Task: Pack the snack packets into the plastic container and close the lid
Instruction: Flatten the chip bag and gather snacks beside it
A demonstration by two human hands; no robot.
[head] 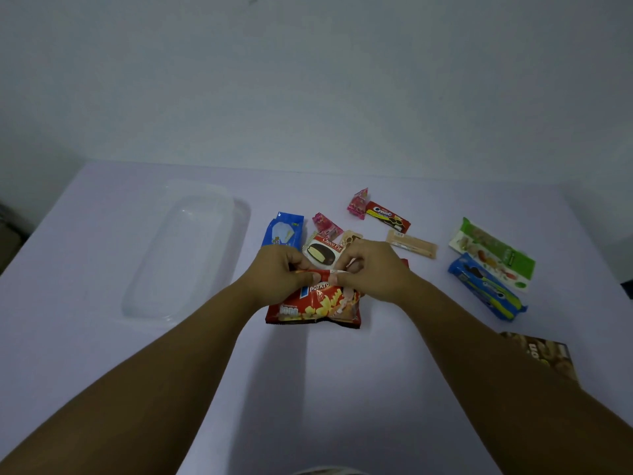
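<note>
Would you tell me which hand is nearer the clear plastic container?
Left. The left hand is just right of the clear plastic container; the right hand is farther right, beyond it.

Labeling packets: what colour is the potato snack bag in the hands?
Red, with yellow snack pieces printed on it; the potato snack bag shows in the head view.

- We see dim, bluish, even light; the wall [308, 80] darkens toward the corners.
- Soft shadows lie on the table [85, 337] under both forearms.
- Wide-angle bending curves the table's far edge.
- Packet print looks slightly soft.
</note>
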